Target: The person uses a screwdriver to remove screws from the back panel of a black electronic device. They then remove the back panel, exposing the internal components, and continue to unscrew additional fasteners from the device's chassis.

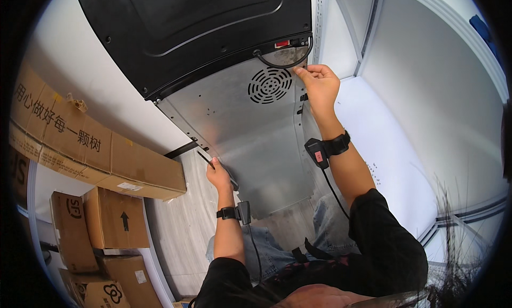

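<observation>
A black machine stands in front of me, with a bare metal panel below its dark cover. My left hand is closed around a screwdriver, whose thin dark shaft points up and left beside the panel's left edge. At the panel's upper right corner, my right hand has thumb and forefinger pinched together, close under the looped black cable. Whatever those fingertips hold, if anything, is too small to make out. A round slotted vent lies just left of that hand.
On the left, a long cardboard box reaches toward the machine, above stacked cartons. A white surface with small dark bits on it lies to the right, by a framed partition. A red switch sits above the cable.
</observation>
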`<state>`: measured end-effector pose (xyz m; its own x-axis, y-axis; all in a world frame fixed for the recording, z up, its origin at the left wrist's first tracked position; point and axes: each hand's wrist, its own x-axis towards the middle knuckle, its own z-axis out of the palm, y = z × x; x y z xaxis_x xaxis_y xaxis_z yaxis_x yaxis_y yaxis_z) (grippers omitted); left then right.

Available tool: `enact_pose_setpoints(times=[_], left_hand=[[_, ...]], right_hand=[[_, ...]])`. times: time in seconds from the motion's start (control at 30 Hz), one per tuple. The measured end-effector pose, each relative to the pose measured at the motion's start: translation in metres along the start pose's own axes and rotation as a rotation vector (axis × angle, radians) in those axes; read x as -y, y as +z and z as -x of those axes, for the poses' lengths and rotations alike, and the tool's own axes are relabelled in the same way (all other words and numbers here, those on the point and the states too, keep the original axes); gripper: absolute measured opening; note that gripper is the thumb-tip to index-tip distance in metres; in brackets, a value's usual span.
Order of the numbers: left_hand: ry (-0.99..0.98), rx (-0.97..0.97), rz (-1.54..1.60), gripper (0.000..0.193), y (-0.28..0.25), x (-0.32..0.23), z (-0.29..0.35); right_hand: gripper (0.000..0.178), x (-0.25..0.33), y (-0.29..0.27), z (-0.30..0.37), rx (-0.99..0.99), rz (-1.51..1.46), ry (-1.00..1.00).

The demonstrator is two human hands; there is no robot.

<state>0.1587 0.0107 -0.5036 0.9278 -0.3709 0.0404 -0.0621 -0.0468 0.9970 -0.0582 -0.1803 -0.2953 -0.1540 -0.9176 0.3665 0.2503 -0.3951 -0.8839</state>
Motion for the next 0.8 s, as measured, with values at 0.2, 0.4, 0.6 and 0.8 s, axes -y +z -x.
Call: enact_pose_setpoints(times=[0.2,0.4,0.6,0.8], left_hand=[[-0.026,0.008,0.051,0.029,-0.001,0.003,0.0],[-0.014,-0.036,-0.005,0.028,0.003,0.002,0.001],[-0.015,-0.045,0.022,0.028,0.003,0.001,0.003],[-0.042,-0.047,0.024,0.029,0.003,0.0,0.004]], right_hand=[[0.021,0.002,-0.008,0.004,-0.107,0.259,-0.303],[0.016,0.001,-0.03,-0.006,0.052,-0.042,-0.249],[0.015,0.006,-0.035,-0.006,0.296,-0.194,-0.188],[0.018,-0.015,-0.03,0.003,0.331,-0.209,-0.143]])
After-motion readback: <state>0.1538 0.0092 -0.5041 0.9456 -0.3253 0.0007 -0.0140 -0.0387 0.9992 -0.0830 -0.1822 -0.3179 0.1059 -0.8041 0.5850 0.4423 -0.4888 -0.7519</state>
